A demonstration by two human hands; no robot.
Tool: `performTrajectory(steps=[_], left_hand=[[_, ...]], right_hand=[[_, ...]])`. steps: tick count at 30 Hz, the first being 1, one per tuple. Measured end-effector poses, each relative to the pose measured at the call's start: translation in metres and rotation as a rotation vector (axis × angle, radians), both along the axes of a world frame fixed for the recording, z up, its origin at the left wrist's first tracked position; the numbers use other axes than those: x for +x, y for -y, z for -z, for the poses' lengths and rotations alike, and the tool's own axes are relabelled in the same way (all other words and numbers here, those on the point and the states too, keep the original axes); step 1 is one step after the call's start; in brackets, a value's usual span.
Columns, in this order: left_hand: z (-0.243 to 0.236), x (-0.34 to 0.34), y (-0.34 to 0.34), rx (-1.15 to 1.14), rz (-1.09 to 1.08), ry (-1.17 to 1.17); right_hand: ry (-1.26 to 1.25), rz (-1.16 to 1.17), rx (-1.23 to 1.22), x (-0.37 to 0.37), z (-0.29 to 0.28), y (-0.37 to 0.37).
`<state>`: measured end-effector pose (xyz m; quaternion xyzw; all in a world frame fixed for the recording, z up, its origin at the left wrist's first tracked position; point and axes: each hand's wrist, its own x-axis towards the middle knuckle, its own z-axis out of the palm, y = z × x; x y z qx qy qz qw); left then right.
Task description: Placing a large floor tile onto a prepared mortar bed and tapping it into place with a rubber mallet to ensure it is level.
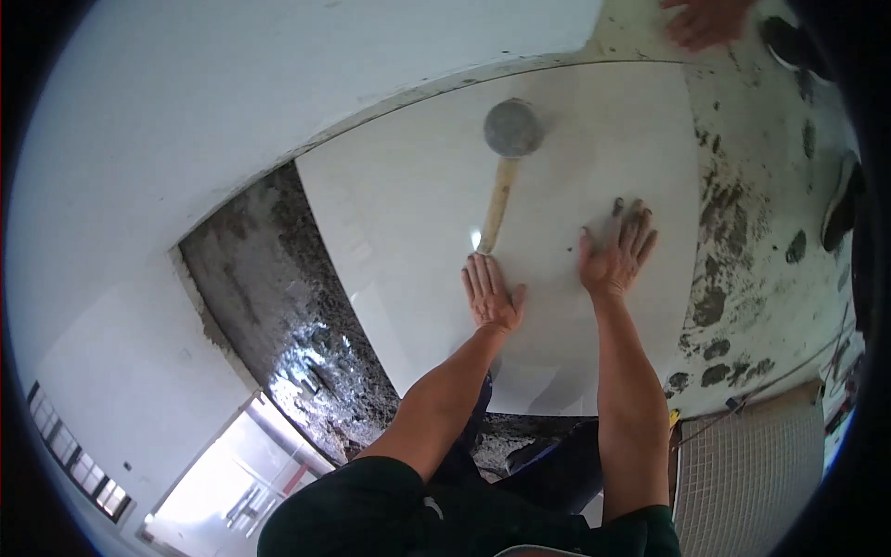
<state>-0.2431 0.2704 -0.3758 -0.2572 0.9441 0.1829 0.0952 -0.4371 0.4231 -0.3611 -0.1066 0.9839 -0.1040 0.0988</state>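
Both of my hands lie flat on a large pale floor tile (399, 213). My left hand (490, 295) has its fingers stretched out, their tips close to the handle end of a rubber mallet (499, 200). The mallet rests on the tile with its round grey head away from me and its wooden handle pointing toward me. To the right, my right hand (614, 255) is spread open on the tile, holding nothing. A small dark mark (619, 206) shows on the tile beside its fingers.
Rough dark mortar (264, 251) lies left of the tile, beside a white wall (232, 102). Muddy smears cover the pale floor (742, 278) on the right. Another person's hand (710, 23) and shoes (840, 204) are at the far right. A mesh-patterned panel (742, 464) lies at the lower right.
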Motion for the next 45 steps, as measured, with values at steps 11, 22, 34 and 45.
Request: performTrajectory(steps=[11, 22, 34, 45], left_hand=[[-0.004, 0.0, 0.006, -0.162, 0.049, -0.089], [-0.01, 0.002, 0.004, -0.24, 0.083, -0.107], [0.012, 0.003, -0.007, -0.313, 0.111, -0.205], [0.033, 0.004, 0.019, -0.311, 0.124, -0.247]], right_hand=[[0.037, 0.025, -0.106, 0.001, -0.008, 0.01], [-0.073, 0.034, -0.287, 0.008, -0.009, -0.003], [0.198, 0.085, -0.668, 0.25, -0.04, -0.213], [0.147, 1.052, -1.173, 0.421, -0.041, -0.269]])
